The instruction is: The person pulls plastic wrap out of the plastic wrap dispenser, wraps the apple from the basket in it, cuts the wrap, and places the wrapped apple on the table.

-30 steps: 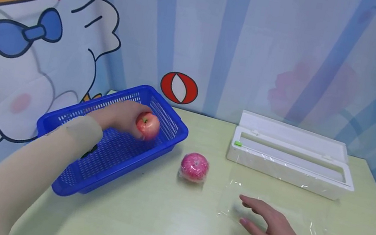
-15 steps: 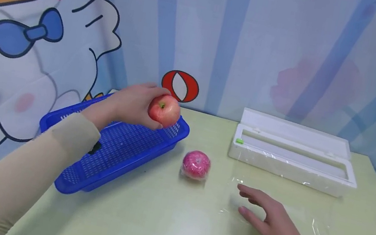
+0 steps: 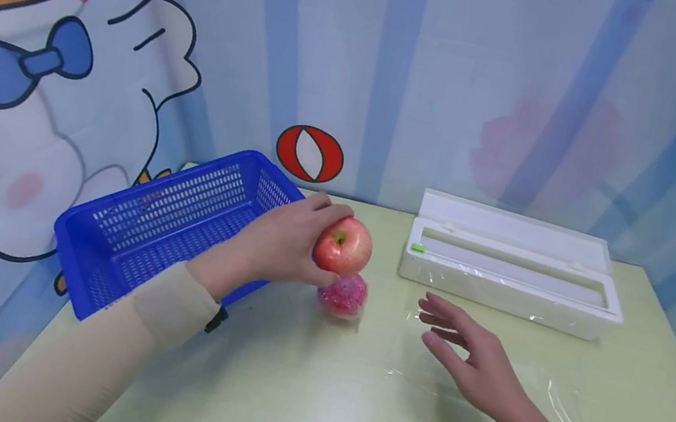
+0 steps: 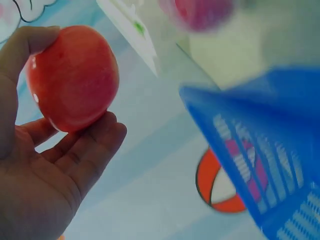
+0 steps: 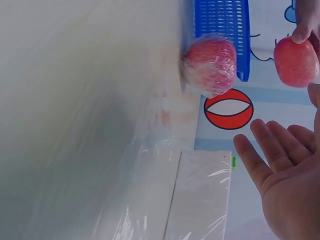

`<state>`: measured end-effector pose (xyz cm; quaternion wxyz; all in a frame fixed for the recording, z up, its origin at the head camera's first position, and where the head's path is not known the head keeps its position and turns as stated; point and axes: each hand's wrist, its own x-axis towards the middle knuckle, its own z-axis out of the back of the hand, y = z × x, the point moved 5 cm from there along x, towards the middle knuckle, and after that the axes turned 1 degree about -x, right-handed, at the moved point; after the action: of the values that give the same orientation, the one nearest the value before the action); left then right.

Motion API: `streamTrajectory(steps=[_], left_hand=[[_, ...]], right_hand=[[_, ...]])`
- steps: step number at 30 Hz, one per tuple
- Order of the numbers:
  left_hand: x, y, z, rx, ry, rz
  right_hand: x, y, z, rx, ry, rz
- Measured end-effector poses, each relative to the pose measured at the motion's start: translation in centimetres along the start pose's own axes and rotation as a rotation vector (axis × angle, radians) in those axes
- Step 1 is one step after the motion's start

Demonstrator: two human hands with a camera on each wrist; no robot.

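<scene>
A red apple [image 3: 345,247] is held between the thumb and fingers of my left hand [image 3: 288,240], raised above the table. In the left wrist view the thumb presses one side of the apple [image 4: 74,79] and the fingers support the other. Just below it in the head view, partly covered, a pink fruit wrapped in clear film [image 3: 343,298] sits on the table; the right wrist view shows its crinkled wrap [image 5: 210,66]. My right hand [image 3: 481,361] hovers with relaxed fingers over a sheet of clear cling film [image 3: 549,399] and holds nothing.
A blue plastic basket [image 3: 75,248] stands at the left, partly behind my left arm. At the back right is a white cling film dispenser [image 3: 505,301] with its lid raised and a green slider [image 3: 417,248]. A printed curtain [image 3: 431,69] hangs behind the table.
My left hand has lifted the apple out of the basket and carried it right, over to the wrapped fruit. My right hand has stayed near the film, with only slight movement.
</scene>
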<state>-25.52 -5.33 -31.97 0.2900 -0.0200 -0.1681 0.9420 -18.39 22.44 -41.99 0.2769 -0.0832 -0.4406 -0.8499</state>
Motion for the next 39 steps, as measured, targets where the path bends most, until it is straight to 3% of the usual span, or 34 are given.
streamTrajectory(steps=[7,16,25,31,36,39], left_hand=[[0.6,-2.2,-3.8,-0.045,-0.023,0.003],[0.9,-4.5,-7.3,0.016,-0.018,-0.019],[1.2,-5.7,-9.7,0.057,-0.032,-0.02],[1.5,-6.4,-10.9,0.09,-0.03,-0.036],[1.5,-6.6,-11.4,0.103,-0.068,-0.044],[1.4,-6.5,-11.8,0.055,-0.084,-0.05]], right_hand=[[1.0,-0.5,-0.6,0.139,-0.018,-0.092],[1.8,-1.0,-2.0,0.357,0.016,-0.188],[1.3,-1.4,-3.3,0.377,0.041,-0.303],[0.7,-1.9,-3.4,0.342,-0.001,-0.396],[0.5,-2.1,-3.2,0.303,-0.04,-0.387],[0.3,-2.3,-3.0,0.309,-0.056,-0.384]])
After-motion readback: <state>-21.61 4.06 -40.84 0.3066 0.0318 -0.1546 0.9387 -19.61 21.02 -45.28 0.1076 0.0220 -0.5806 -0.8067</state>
